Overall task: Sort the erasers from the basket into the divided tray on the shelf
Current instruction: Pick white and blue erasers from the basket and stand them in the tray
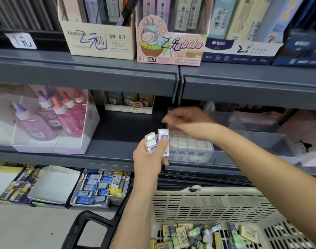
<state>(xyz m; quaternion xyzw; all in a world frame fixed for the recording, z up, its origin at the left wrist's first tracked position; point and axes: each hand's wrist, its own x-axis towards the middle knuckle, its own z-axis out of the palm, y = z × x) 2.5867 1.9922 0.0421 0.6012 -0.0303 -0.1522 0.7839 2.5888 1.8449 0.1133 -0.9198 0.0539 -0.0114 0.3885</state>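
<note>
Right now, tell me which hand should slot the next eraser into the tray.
Right, probably. The right hand hovers over the divided tray, looks empty though blurred, and is near the two erasers the left hand holds at the tray's left end.

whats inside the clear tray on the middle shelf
Rows of white erasers with blue sleeves stand packed in the front of the clear tray. The blurred right hand reaches over the back section, so what lies there cannot be seen. The left hand holds two erasers outside it.
</note>
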